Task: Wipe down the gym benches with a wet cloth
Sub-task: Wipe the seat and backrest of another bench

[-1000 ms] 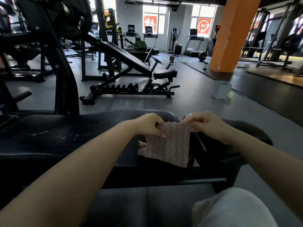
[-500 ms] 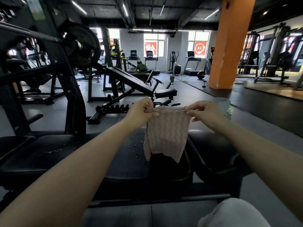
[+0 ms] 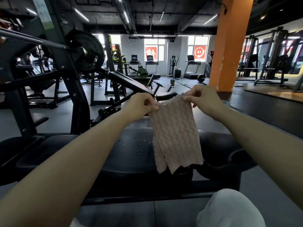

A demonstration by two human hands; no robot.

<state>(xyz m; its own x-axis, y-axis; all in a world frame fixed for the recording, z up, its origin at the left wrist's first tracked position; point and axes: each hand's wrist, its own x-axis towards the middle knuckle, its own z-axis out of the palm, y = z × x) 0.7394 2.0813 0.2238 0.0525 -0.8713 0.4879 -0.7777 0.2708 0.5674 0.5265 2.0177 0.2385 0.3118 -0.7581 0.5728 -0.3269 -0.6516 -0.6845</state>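
Right now your left hand (image 3: 141, 106) and right hand (image 3: 202, 99) each pinch a top corner of the pink waffle-textured cloth (image 3: 176, 136), hanging above the black padded bench (image 3: 127, 154); droplets remain there, so wiping seems unfinished.

This was a commercial gym. Treadmills (image 3: 151, 66) stood in a row along the far wall under bright windows (image 3: 155, 48) with red posters. A barbell rack with a heavy weight plate (image 3: 86, 50) loomed on the left, and an incline bench (image 3: 129, 82) sat behind it on dark rubber floor (image 3: 270, 112). Cable machines (image 3: 270, 58) filled the right side past a thick orange pillar (image 3: 229, 46). A barbell (image 3: 201, 78) lay on the floor near the treadmills. Strip lights (image 3: 125, 15) ran across an open black ceiling, and a padded black bench (image 3: 127, 154) stretched across the foreground.
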